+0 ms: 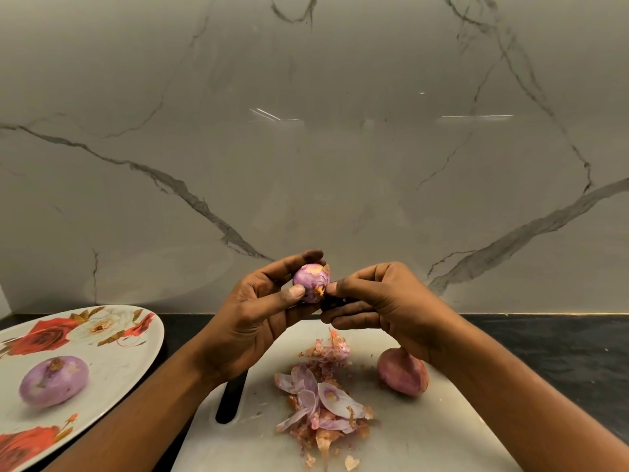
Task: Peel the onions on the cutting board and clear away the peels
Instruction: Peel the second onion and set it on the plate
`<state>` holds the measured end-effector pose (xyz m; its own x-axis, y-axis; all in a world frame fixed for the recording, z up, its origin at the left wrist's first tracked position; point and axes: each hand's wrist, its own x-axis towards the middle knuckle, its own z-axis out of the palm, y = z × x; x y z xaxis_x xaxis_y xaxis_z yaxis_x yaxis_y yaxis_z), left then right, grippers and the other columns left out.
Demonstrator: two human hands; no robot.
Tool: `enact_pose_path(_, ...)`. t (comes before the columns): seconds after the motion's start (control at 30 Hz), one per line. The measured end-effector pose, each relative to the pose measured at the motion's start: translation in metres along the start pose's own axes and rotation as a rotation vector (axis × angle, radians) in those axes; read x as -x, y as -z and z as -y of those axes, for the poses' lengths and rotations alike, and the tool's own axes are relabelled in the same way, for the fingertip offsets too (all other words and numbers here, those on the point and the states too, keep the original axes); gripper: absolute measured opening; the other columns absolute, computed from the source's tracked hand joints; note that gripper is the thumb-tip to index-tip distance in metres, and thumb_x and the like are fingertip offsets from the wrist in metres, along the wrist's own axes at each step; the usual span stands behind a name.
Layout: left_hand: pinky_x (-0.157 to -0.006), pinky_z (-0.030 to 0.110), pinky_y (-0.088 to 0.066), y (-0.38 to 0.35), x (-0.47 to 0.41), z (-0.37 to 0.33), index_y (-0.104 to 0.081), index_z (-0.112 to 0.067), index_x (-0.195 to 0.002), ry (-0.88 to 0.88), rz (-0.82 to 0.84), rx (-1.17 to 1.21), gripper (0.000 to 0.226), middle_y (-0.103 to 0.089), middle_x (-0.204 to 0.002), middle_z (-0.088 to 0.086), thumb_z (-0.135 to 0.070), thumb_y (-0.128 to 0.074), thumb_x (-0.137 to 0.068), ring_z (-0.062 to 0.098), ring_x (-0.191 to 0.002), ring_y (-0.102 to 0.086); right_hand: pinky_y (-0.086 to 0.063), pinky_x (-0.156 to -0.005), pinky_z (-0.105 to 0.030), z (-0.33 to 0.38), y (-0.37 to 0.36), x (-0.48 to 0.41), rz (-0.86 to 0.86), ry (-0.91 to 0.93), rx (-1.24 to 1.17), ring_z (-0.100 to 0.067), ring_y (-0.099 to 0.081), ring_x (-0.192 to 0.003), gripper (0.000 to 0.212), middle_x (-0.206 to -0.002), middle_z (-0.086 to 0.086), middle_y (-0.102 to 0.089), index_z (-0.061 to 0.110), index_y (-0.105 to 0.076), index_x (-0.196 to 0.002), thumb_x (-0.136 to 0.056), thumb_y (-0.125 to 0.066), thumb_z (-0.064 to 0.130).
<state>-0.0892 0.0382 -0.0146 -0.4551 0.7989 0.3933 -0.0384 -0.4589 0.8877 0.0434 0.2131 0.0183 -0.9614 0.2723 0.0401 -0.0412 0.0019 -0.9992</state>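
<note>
Onion [311, 282] aloft by cutting board [425, 437] edge

The plate [115, 373], at eight o'clock, is cut off by the left and bottom edges; the board [425, 430] runs out at six. The left hand [252, 311] hides the back of the held onion [311, 281]. A dark object [335, 303], perhaps a knife handle, is buried in the right hand [384, 301]. The right wrist [439, 338] covers part of the red onion [401, 376] at four o'clock.
</note>
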Motion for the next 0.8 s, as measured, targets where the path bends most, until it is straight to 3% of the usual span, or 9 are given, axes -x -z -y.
enact_pose_path(0.47, -0.104, 0.039, -0.057, -0.0005, 0.002, -0.0008, -0.059, -0.008, -0.145, 0.0, 0.001, -0.03, 0.053, -0.063, -0.145, 0.017, -0.004, -0.062, -0.092, 0.037, -0.132, -0.063, -0.068, -0.078, -0.036, 0.0011, 0.0027, 0.0014, 0.006, -0.002, 0.002, -0.038, -0.08, -0.09, 0.012, -0.096, -0.028, -0.079, -0.004, -0.076, -0.098, -0.098, -0.069, 0.006)
enact_pose_path(0.7, -0.108, 0.038, -0.054, -0.0039, 0.0028, -0.0019, -0.056, -0.01, -0.145, -0.018, -0.024, -0.191, 0.063, -0.068, -0.141, 0.01, -0.015, -0.073, -0.085, 0.033, -0.13, -0.065, -0.068, -0.079, -0.036, 0.0014, 0.0035, 0.0024, -0.007, 0.011, 0.081, -0.036, -0.081, -0.09, 0.015, -0.094, -0.024, -0.08, -0.004, -0.077, -0.099, -0.097, -0.073, 0.01)
enact_pose_path(0.8, -0.11, 0.039, -0.052, -0.0039, 0.0019, 0.0007, -0.058, -0.013, -0.144, -0.033, -0.034, -0.285, 0.057, -0.067, -0.141, 0.011, -0.008, -0.071, -0.089, 0.033, -0.131, -0.065, -0.068, -0.079, -0.037, 0.0003, 0.0043, 0.0027, -0.034, 0.035, 0.136, -0.034, -0.081, -0.086, 0.012, -0.09, -0.023, -0.08, -0.003, -0.077, -0.095, -0.096, -0.073, 0.008)
